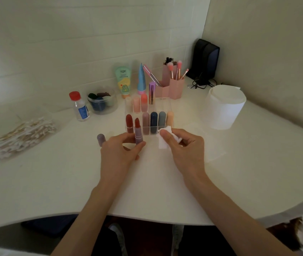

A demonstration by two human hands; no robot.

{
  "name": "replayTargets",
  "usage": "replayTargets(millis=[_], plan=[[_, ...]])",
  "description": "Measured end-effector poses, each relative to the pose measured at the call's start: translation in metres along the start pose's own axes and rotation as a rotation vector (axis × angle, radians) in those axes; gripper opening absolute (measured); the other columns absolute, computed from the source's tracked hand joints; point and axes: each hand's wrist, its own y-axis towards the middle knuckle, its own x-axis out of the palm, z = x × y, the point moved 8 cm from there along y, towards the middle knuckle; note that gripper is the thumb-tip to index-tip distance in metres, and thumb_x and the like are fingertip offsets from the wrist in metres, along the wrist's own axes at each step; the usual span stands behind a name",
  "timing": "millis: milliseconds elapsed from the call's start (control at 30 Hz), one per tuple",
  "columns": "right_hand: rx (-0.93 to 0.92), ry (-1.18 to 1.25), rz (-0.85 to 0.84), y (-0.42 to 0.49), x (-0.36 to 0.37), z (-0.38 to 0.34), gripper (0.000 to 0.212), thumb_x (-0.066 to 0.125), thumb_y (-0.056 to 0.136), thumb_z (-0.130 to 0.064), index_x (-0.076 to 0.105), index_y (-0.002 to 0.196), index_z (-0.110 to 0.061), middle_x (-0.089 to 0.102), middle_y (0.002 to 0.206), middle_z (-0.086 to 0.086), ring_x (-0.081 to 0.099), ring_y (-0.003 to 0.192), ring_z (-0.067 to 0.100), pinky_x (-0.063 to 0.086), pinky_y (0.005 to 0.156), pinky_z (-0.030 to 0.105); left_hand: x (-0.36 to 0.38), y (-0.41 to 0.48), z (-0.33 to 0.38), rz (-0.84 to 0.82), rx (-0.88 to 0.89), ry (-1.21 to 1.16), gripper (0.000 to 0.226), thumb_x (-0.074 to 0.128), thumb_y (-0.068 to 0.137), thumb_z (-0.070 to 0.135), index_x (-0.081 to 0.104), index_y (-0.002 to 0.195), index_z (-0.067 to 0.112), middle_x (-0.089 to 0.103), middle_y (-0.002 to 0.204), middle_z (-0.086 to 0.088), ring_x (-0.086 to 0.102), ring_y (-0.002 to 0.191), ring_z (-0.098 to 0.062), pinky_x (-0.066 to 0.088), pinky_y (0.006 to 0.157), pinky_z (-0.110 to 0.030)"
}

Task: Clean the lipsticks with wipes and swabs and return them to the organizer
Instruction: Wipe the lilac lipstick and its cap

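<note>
Holding the uncapped lipstick (138,133) upright in the left hand (118,150) just before the organizer (147,119), the right hand (181,145) pinches a folded wipe (162,138) — best drawn gently around the tube, sparing the bullet.

Light: dim, soft, even, greyish-warm; source out of view; brightest surfaces: white table (54,182), paper roll (222,108), wipe (163,144); shadows: faint and soft-edged under left hand (118,150) and right hand (185,146); deep dark below the table's near edge; shaded wall (73,43) corner at upper right; sharpness: centre fair, open lipstick (138,133) cleanly outlined, overall slightly soft and grainy; blur: cotton swabs (23,137) at left smeared, lower right corner smeared; distortion: wide-angle, table edge and wall tile lines bow toward the edges.
</note>
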Motion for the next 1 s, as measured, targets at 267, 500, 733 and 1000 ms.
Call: replayTargets(millis=[267,500,733,1000], plan=[[0.012,0.021,-0.001,0.001,0.001,0.001,0.018,0.082,0.086,-0.035,0.082,0.098,-0.021,0.076,0.085,-0.001,0.064,0.079,0.016,0.051,0.073,0.03,0.012,0.007,-0.001,-0.017,0.009,0.098,0.019,0.077,0.088,0.033,0.076,0.105,0.024,0.069,0.097,0.022,0.064,0.052,-0.005,0.039,0.073,-0.002],[0.009,0.056,-0.01,-0.001,0.003,-0.001,0.013,0.082,0.087,-0.032,0.082,0.095,-0.022,0.075,0.082,-0.002,0.062,0.078,0.014,0.049,0.072,0.028,0.008,0.009,0.004,0.041,0.038,0.239,0.016,0.074,0.089,0.036,0.077,0.1,0.025,0.07,0.1,0.006,0.064,0.084,-0.014,0.015,0.082,0.004],[-0.006,0.021,-0.026,-0.003,0.005,-0.007,0.012,0.081,0.088,-0.029,0.081,0.089,-0.018,0.065,0.068,-0.013,0.052,0.066,0.007,0.042,0.067,0.021,0.017,0.013,-0.006,0.041,-0.002,0.348,0.026,0.063,0.094,0.046,0.072,0.094,0.021,0.069,0.089,0.001,0.062,0.083,-0.019,0.041,0.08,-0.03],[-0.022,0.002,-0.037,-0.004,0.007,-0.011,0.011,0.079,0.089,-0.028,0.081,0.087,-0.018,0.067,0.069,-0.013,0.053,0.067,0.008,0.043,0.067,0.02,0.021,0.014,-0.011,-0.033,-0.06,0.411,0.025,0.06,0.092,0.051,0.065,0.082,0.029,0.065,0.073,0.007,0.062,0.074,-0.016,0.055,0.073,-0.04]])
